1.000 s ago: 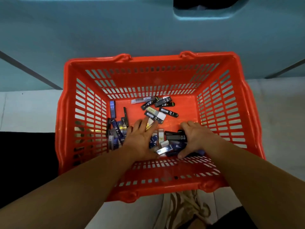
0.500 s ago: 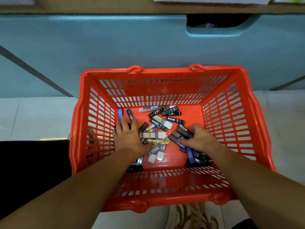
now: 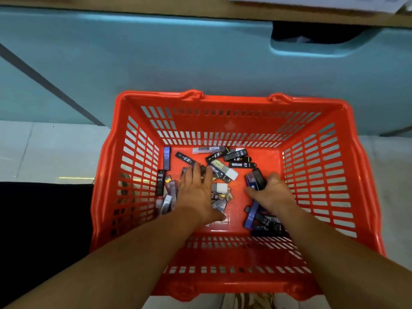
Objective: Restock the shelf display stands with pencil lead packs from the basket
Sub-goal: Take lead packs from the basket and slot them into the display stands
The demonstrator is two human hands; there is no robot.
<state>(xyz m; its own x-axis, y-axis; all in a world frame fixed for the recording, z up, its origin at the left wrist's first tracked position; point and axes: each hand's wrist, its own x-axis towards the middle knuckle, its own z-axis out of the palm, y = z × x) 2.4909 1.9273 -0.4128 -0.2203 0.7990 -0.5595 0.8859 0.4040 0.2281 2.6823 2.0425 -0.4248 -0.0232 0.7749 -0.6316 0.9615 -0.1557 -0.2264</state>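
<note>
An orange slotted basket (image 3: 330,175) sits on the floor below me. Several slim pencil lead packs (image 3: 236,158), black, blue and white, lie scattered over its bottom. My left hand (image 3: 196,192) lies flat on the packs at the left centre with its fingers straight. My right hand (image 3: 273,194) is at the right centre, its fingers curled round a few dark and blue packs (image 3: 256,179) that stick up from the fist. More packs (image 3: 259,219) lie under my right wrist.
A pale blue cabinet front (image 3: 178,63) with a recessed handle (image 3: 312,39) rises behind the basket, under a wooden shelf edge (image 3: 133,10). Light floor tiles (image 3: 44,150) lie left and right. A dark area (image 3: 40,219) is at the left; a patterned shoe (image 3: 249,302) shows below.
The view has tilted up, so the basket sits lower in frame. My right hand has gathered a few packs into its grip. My left hand has shifted slightly right over the packs.
</note>
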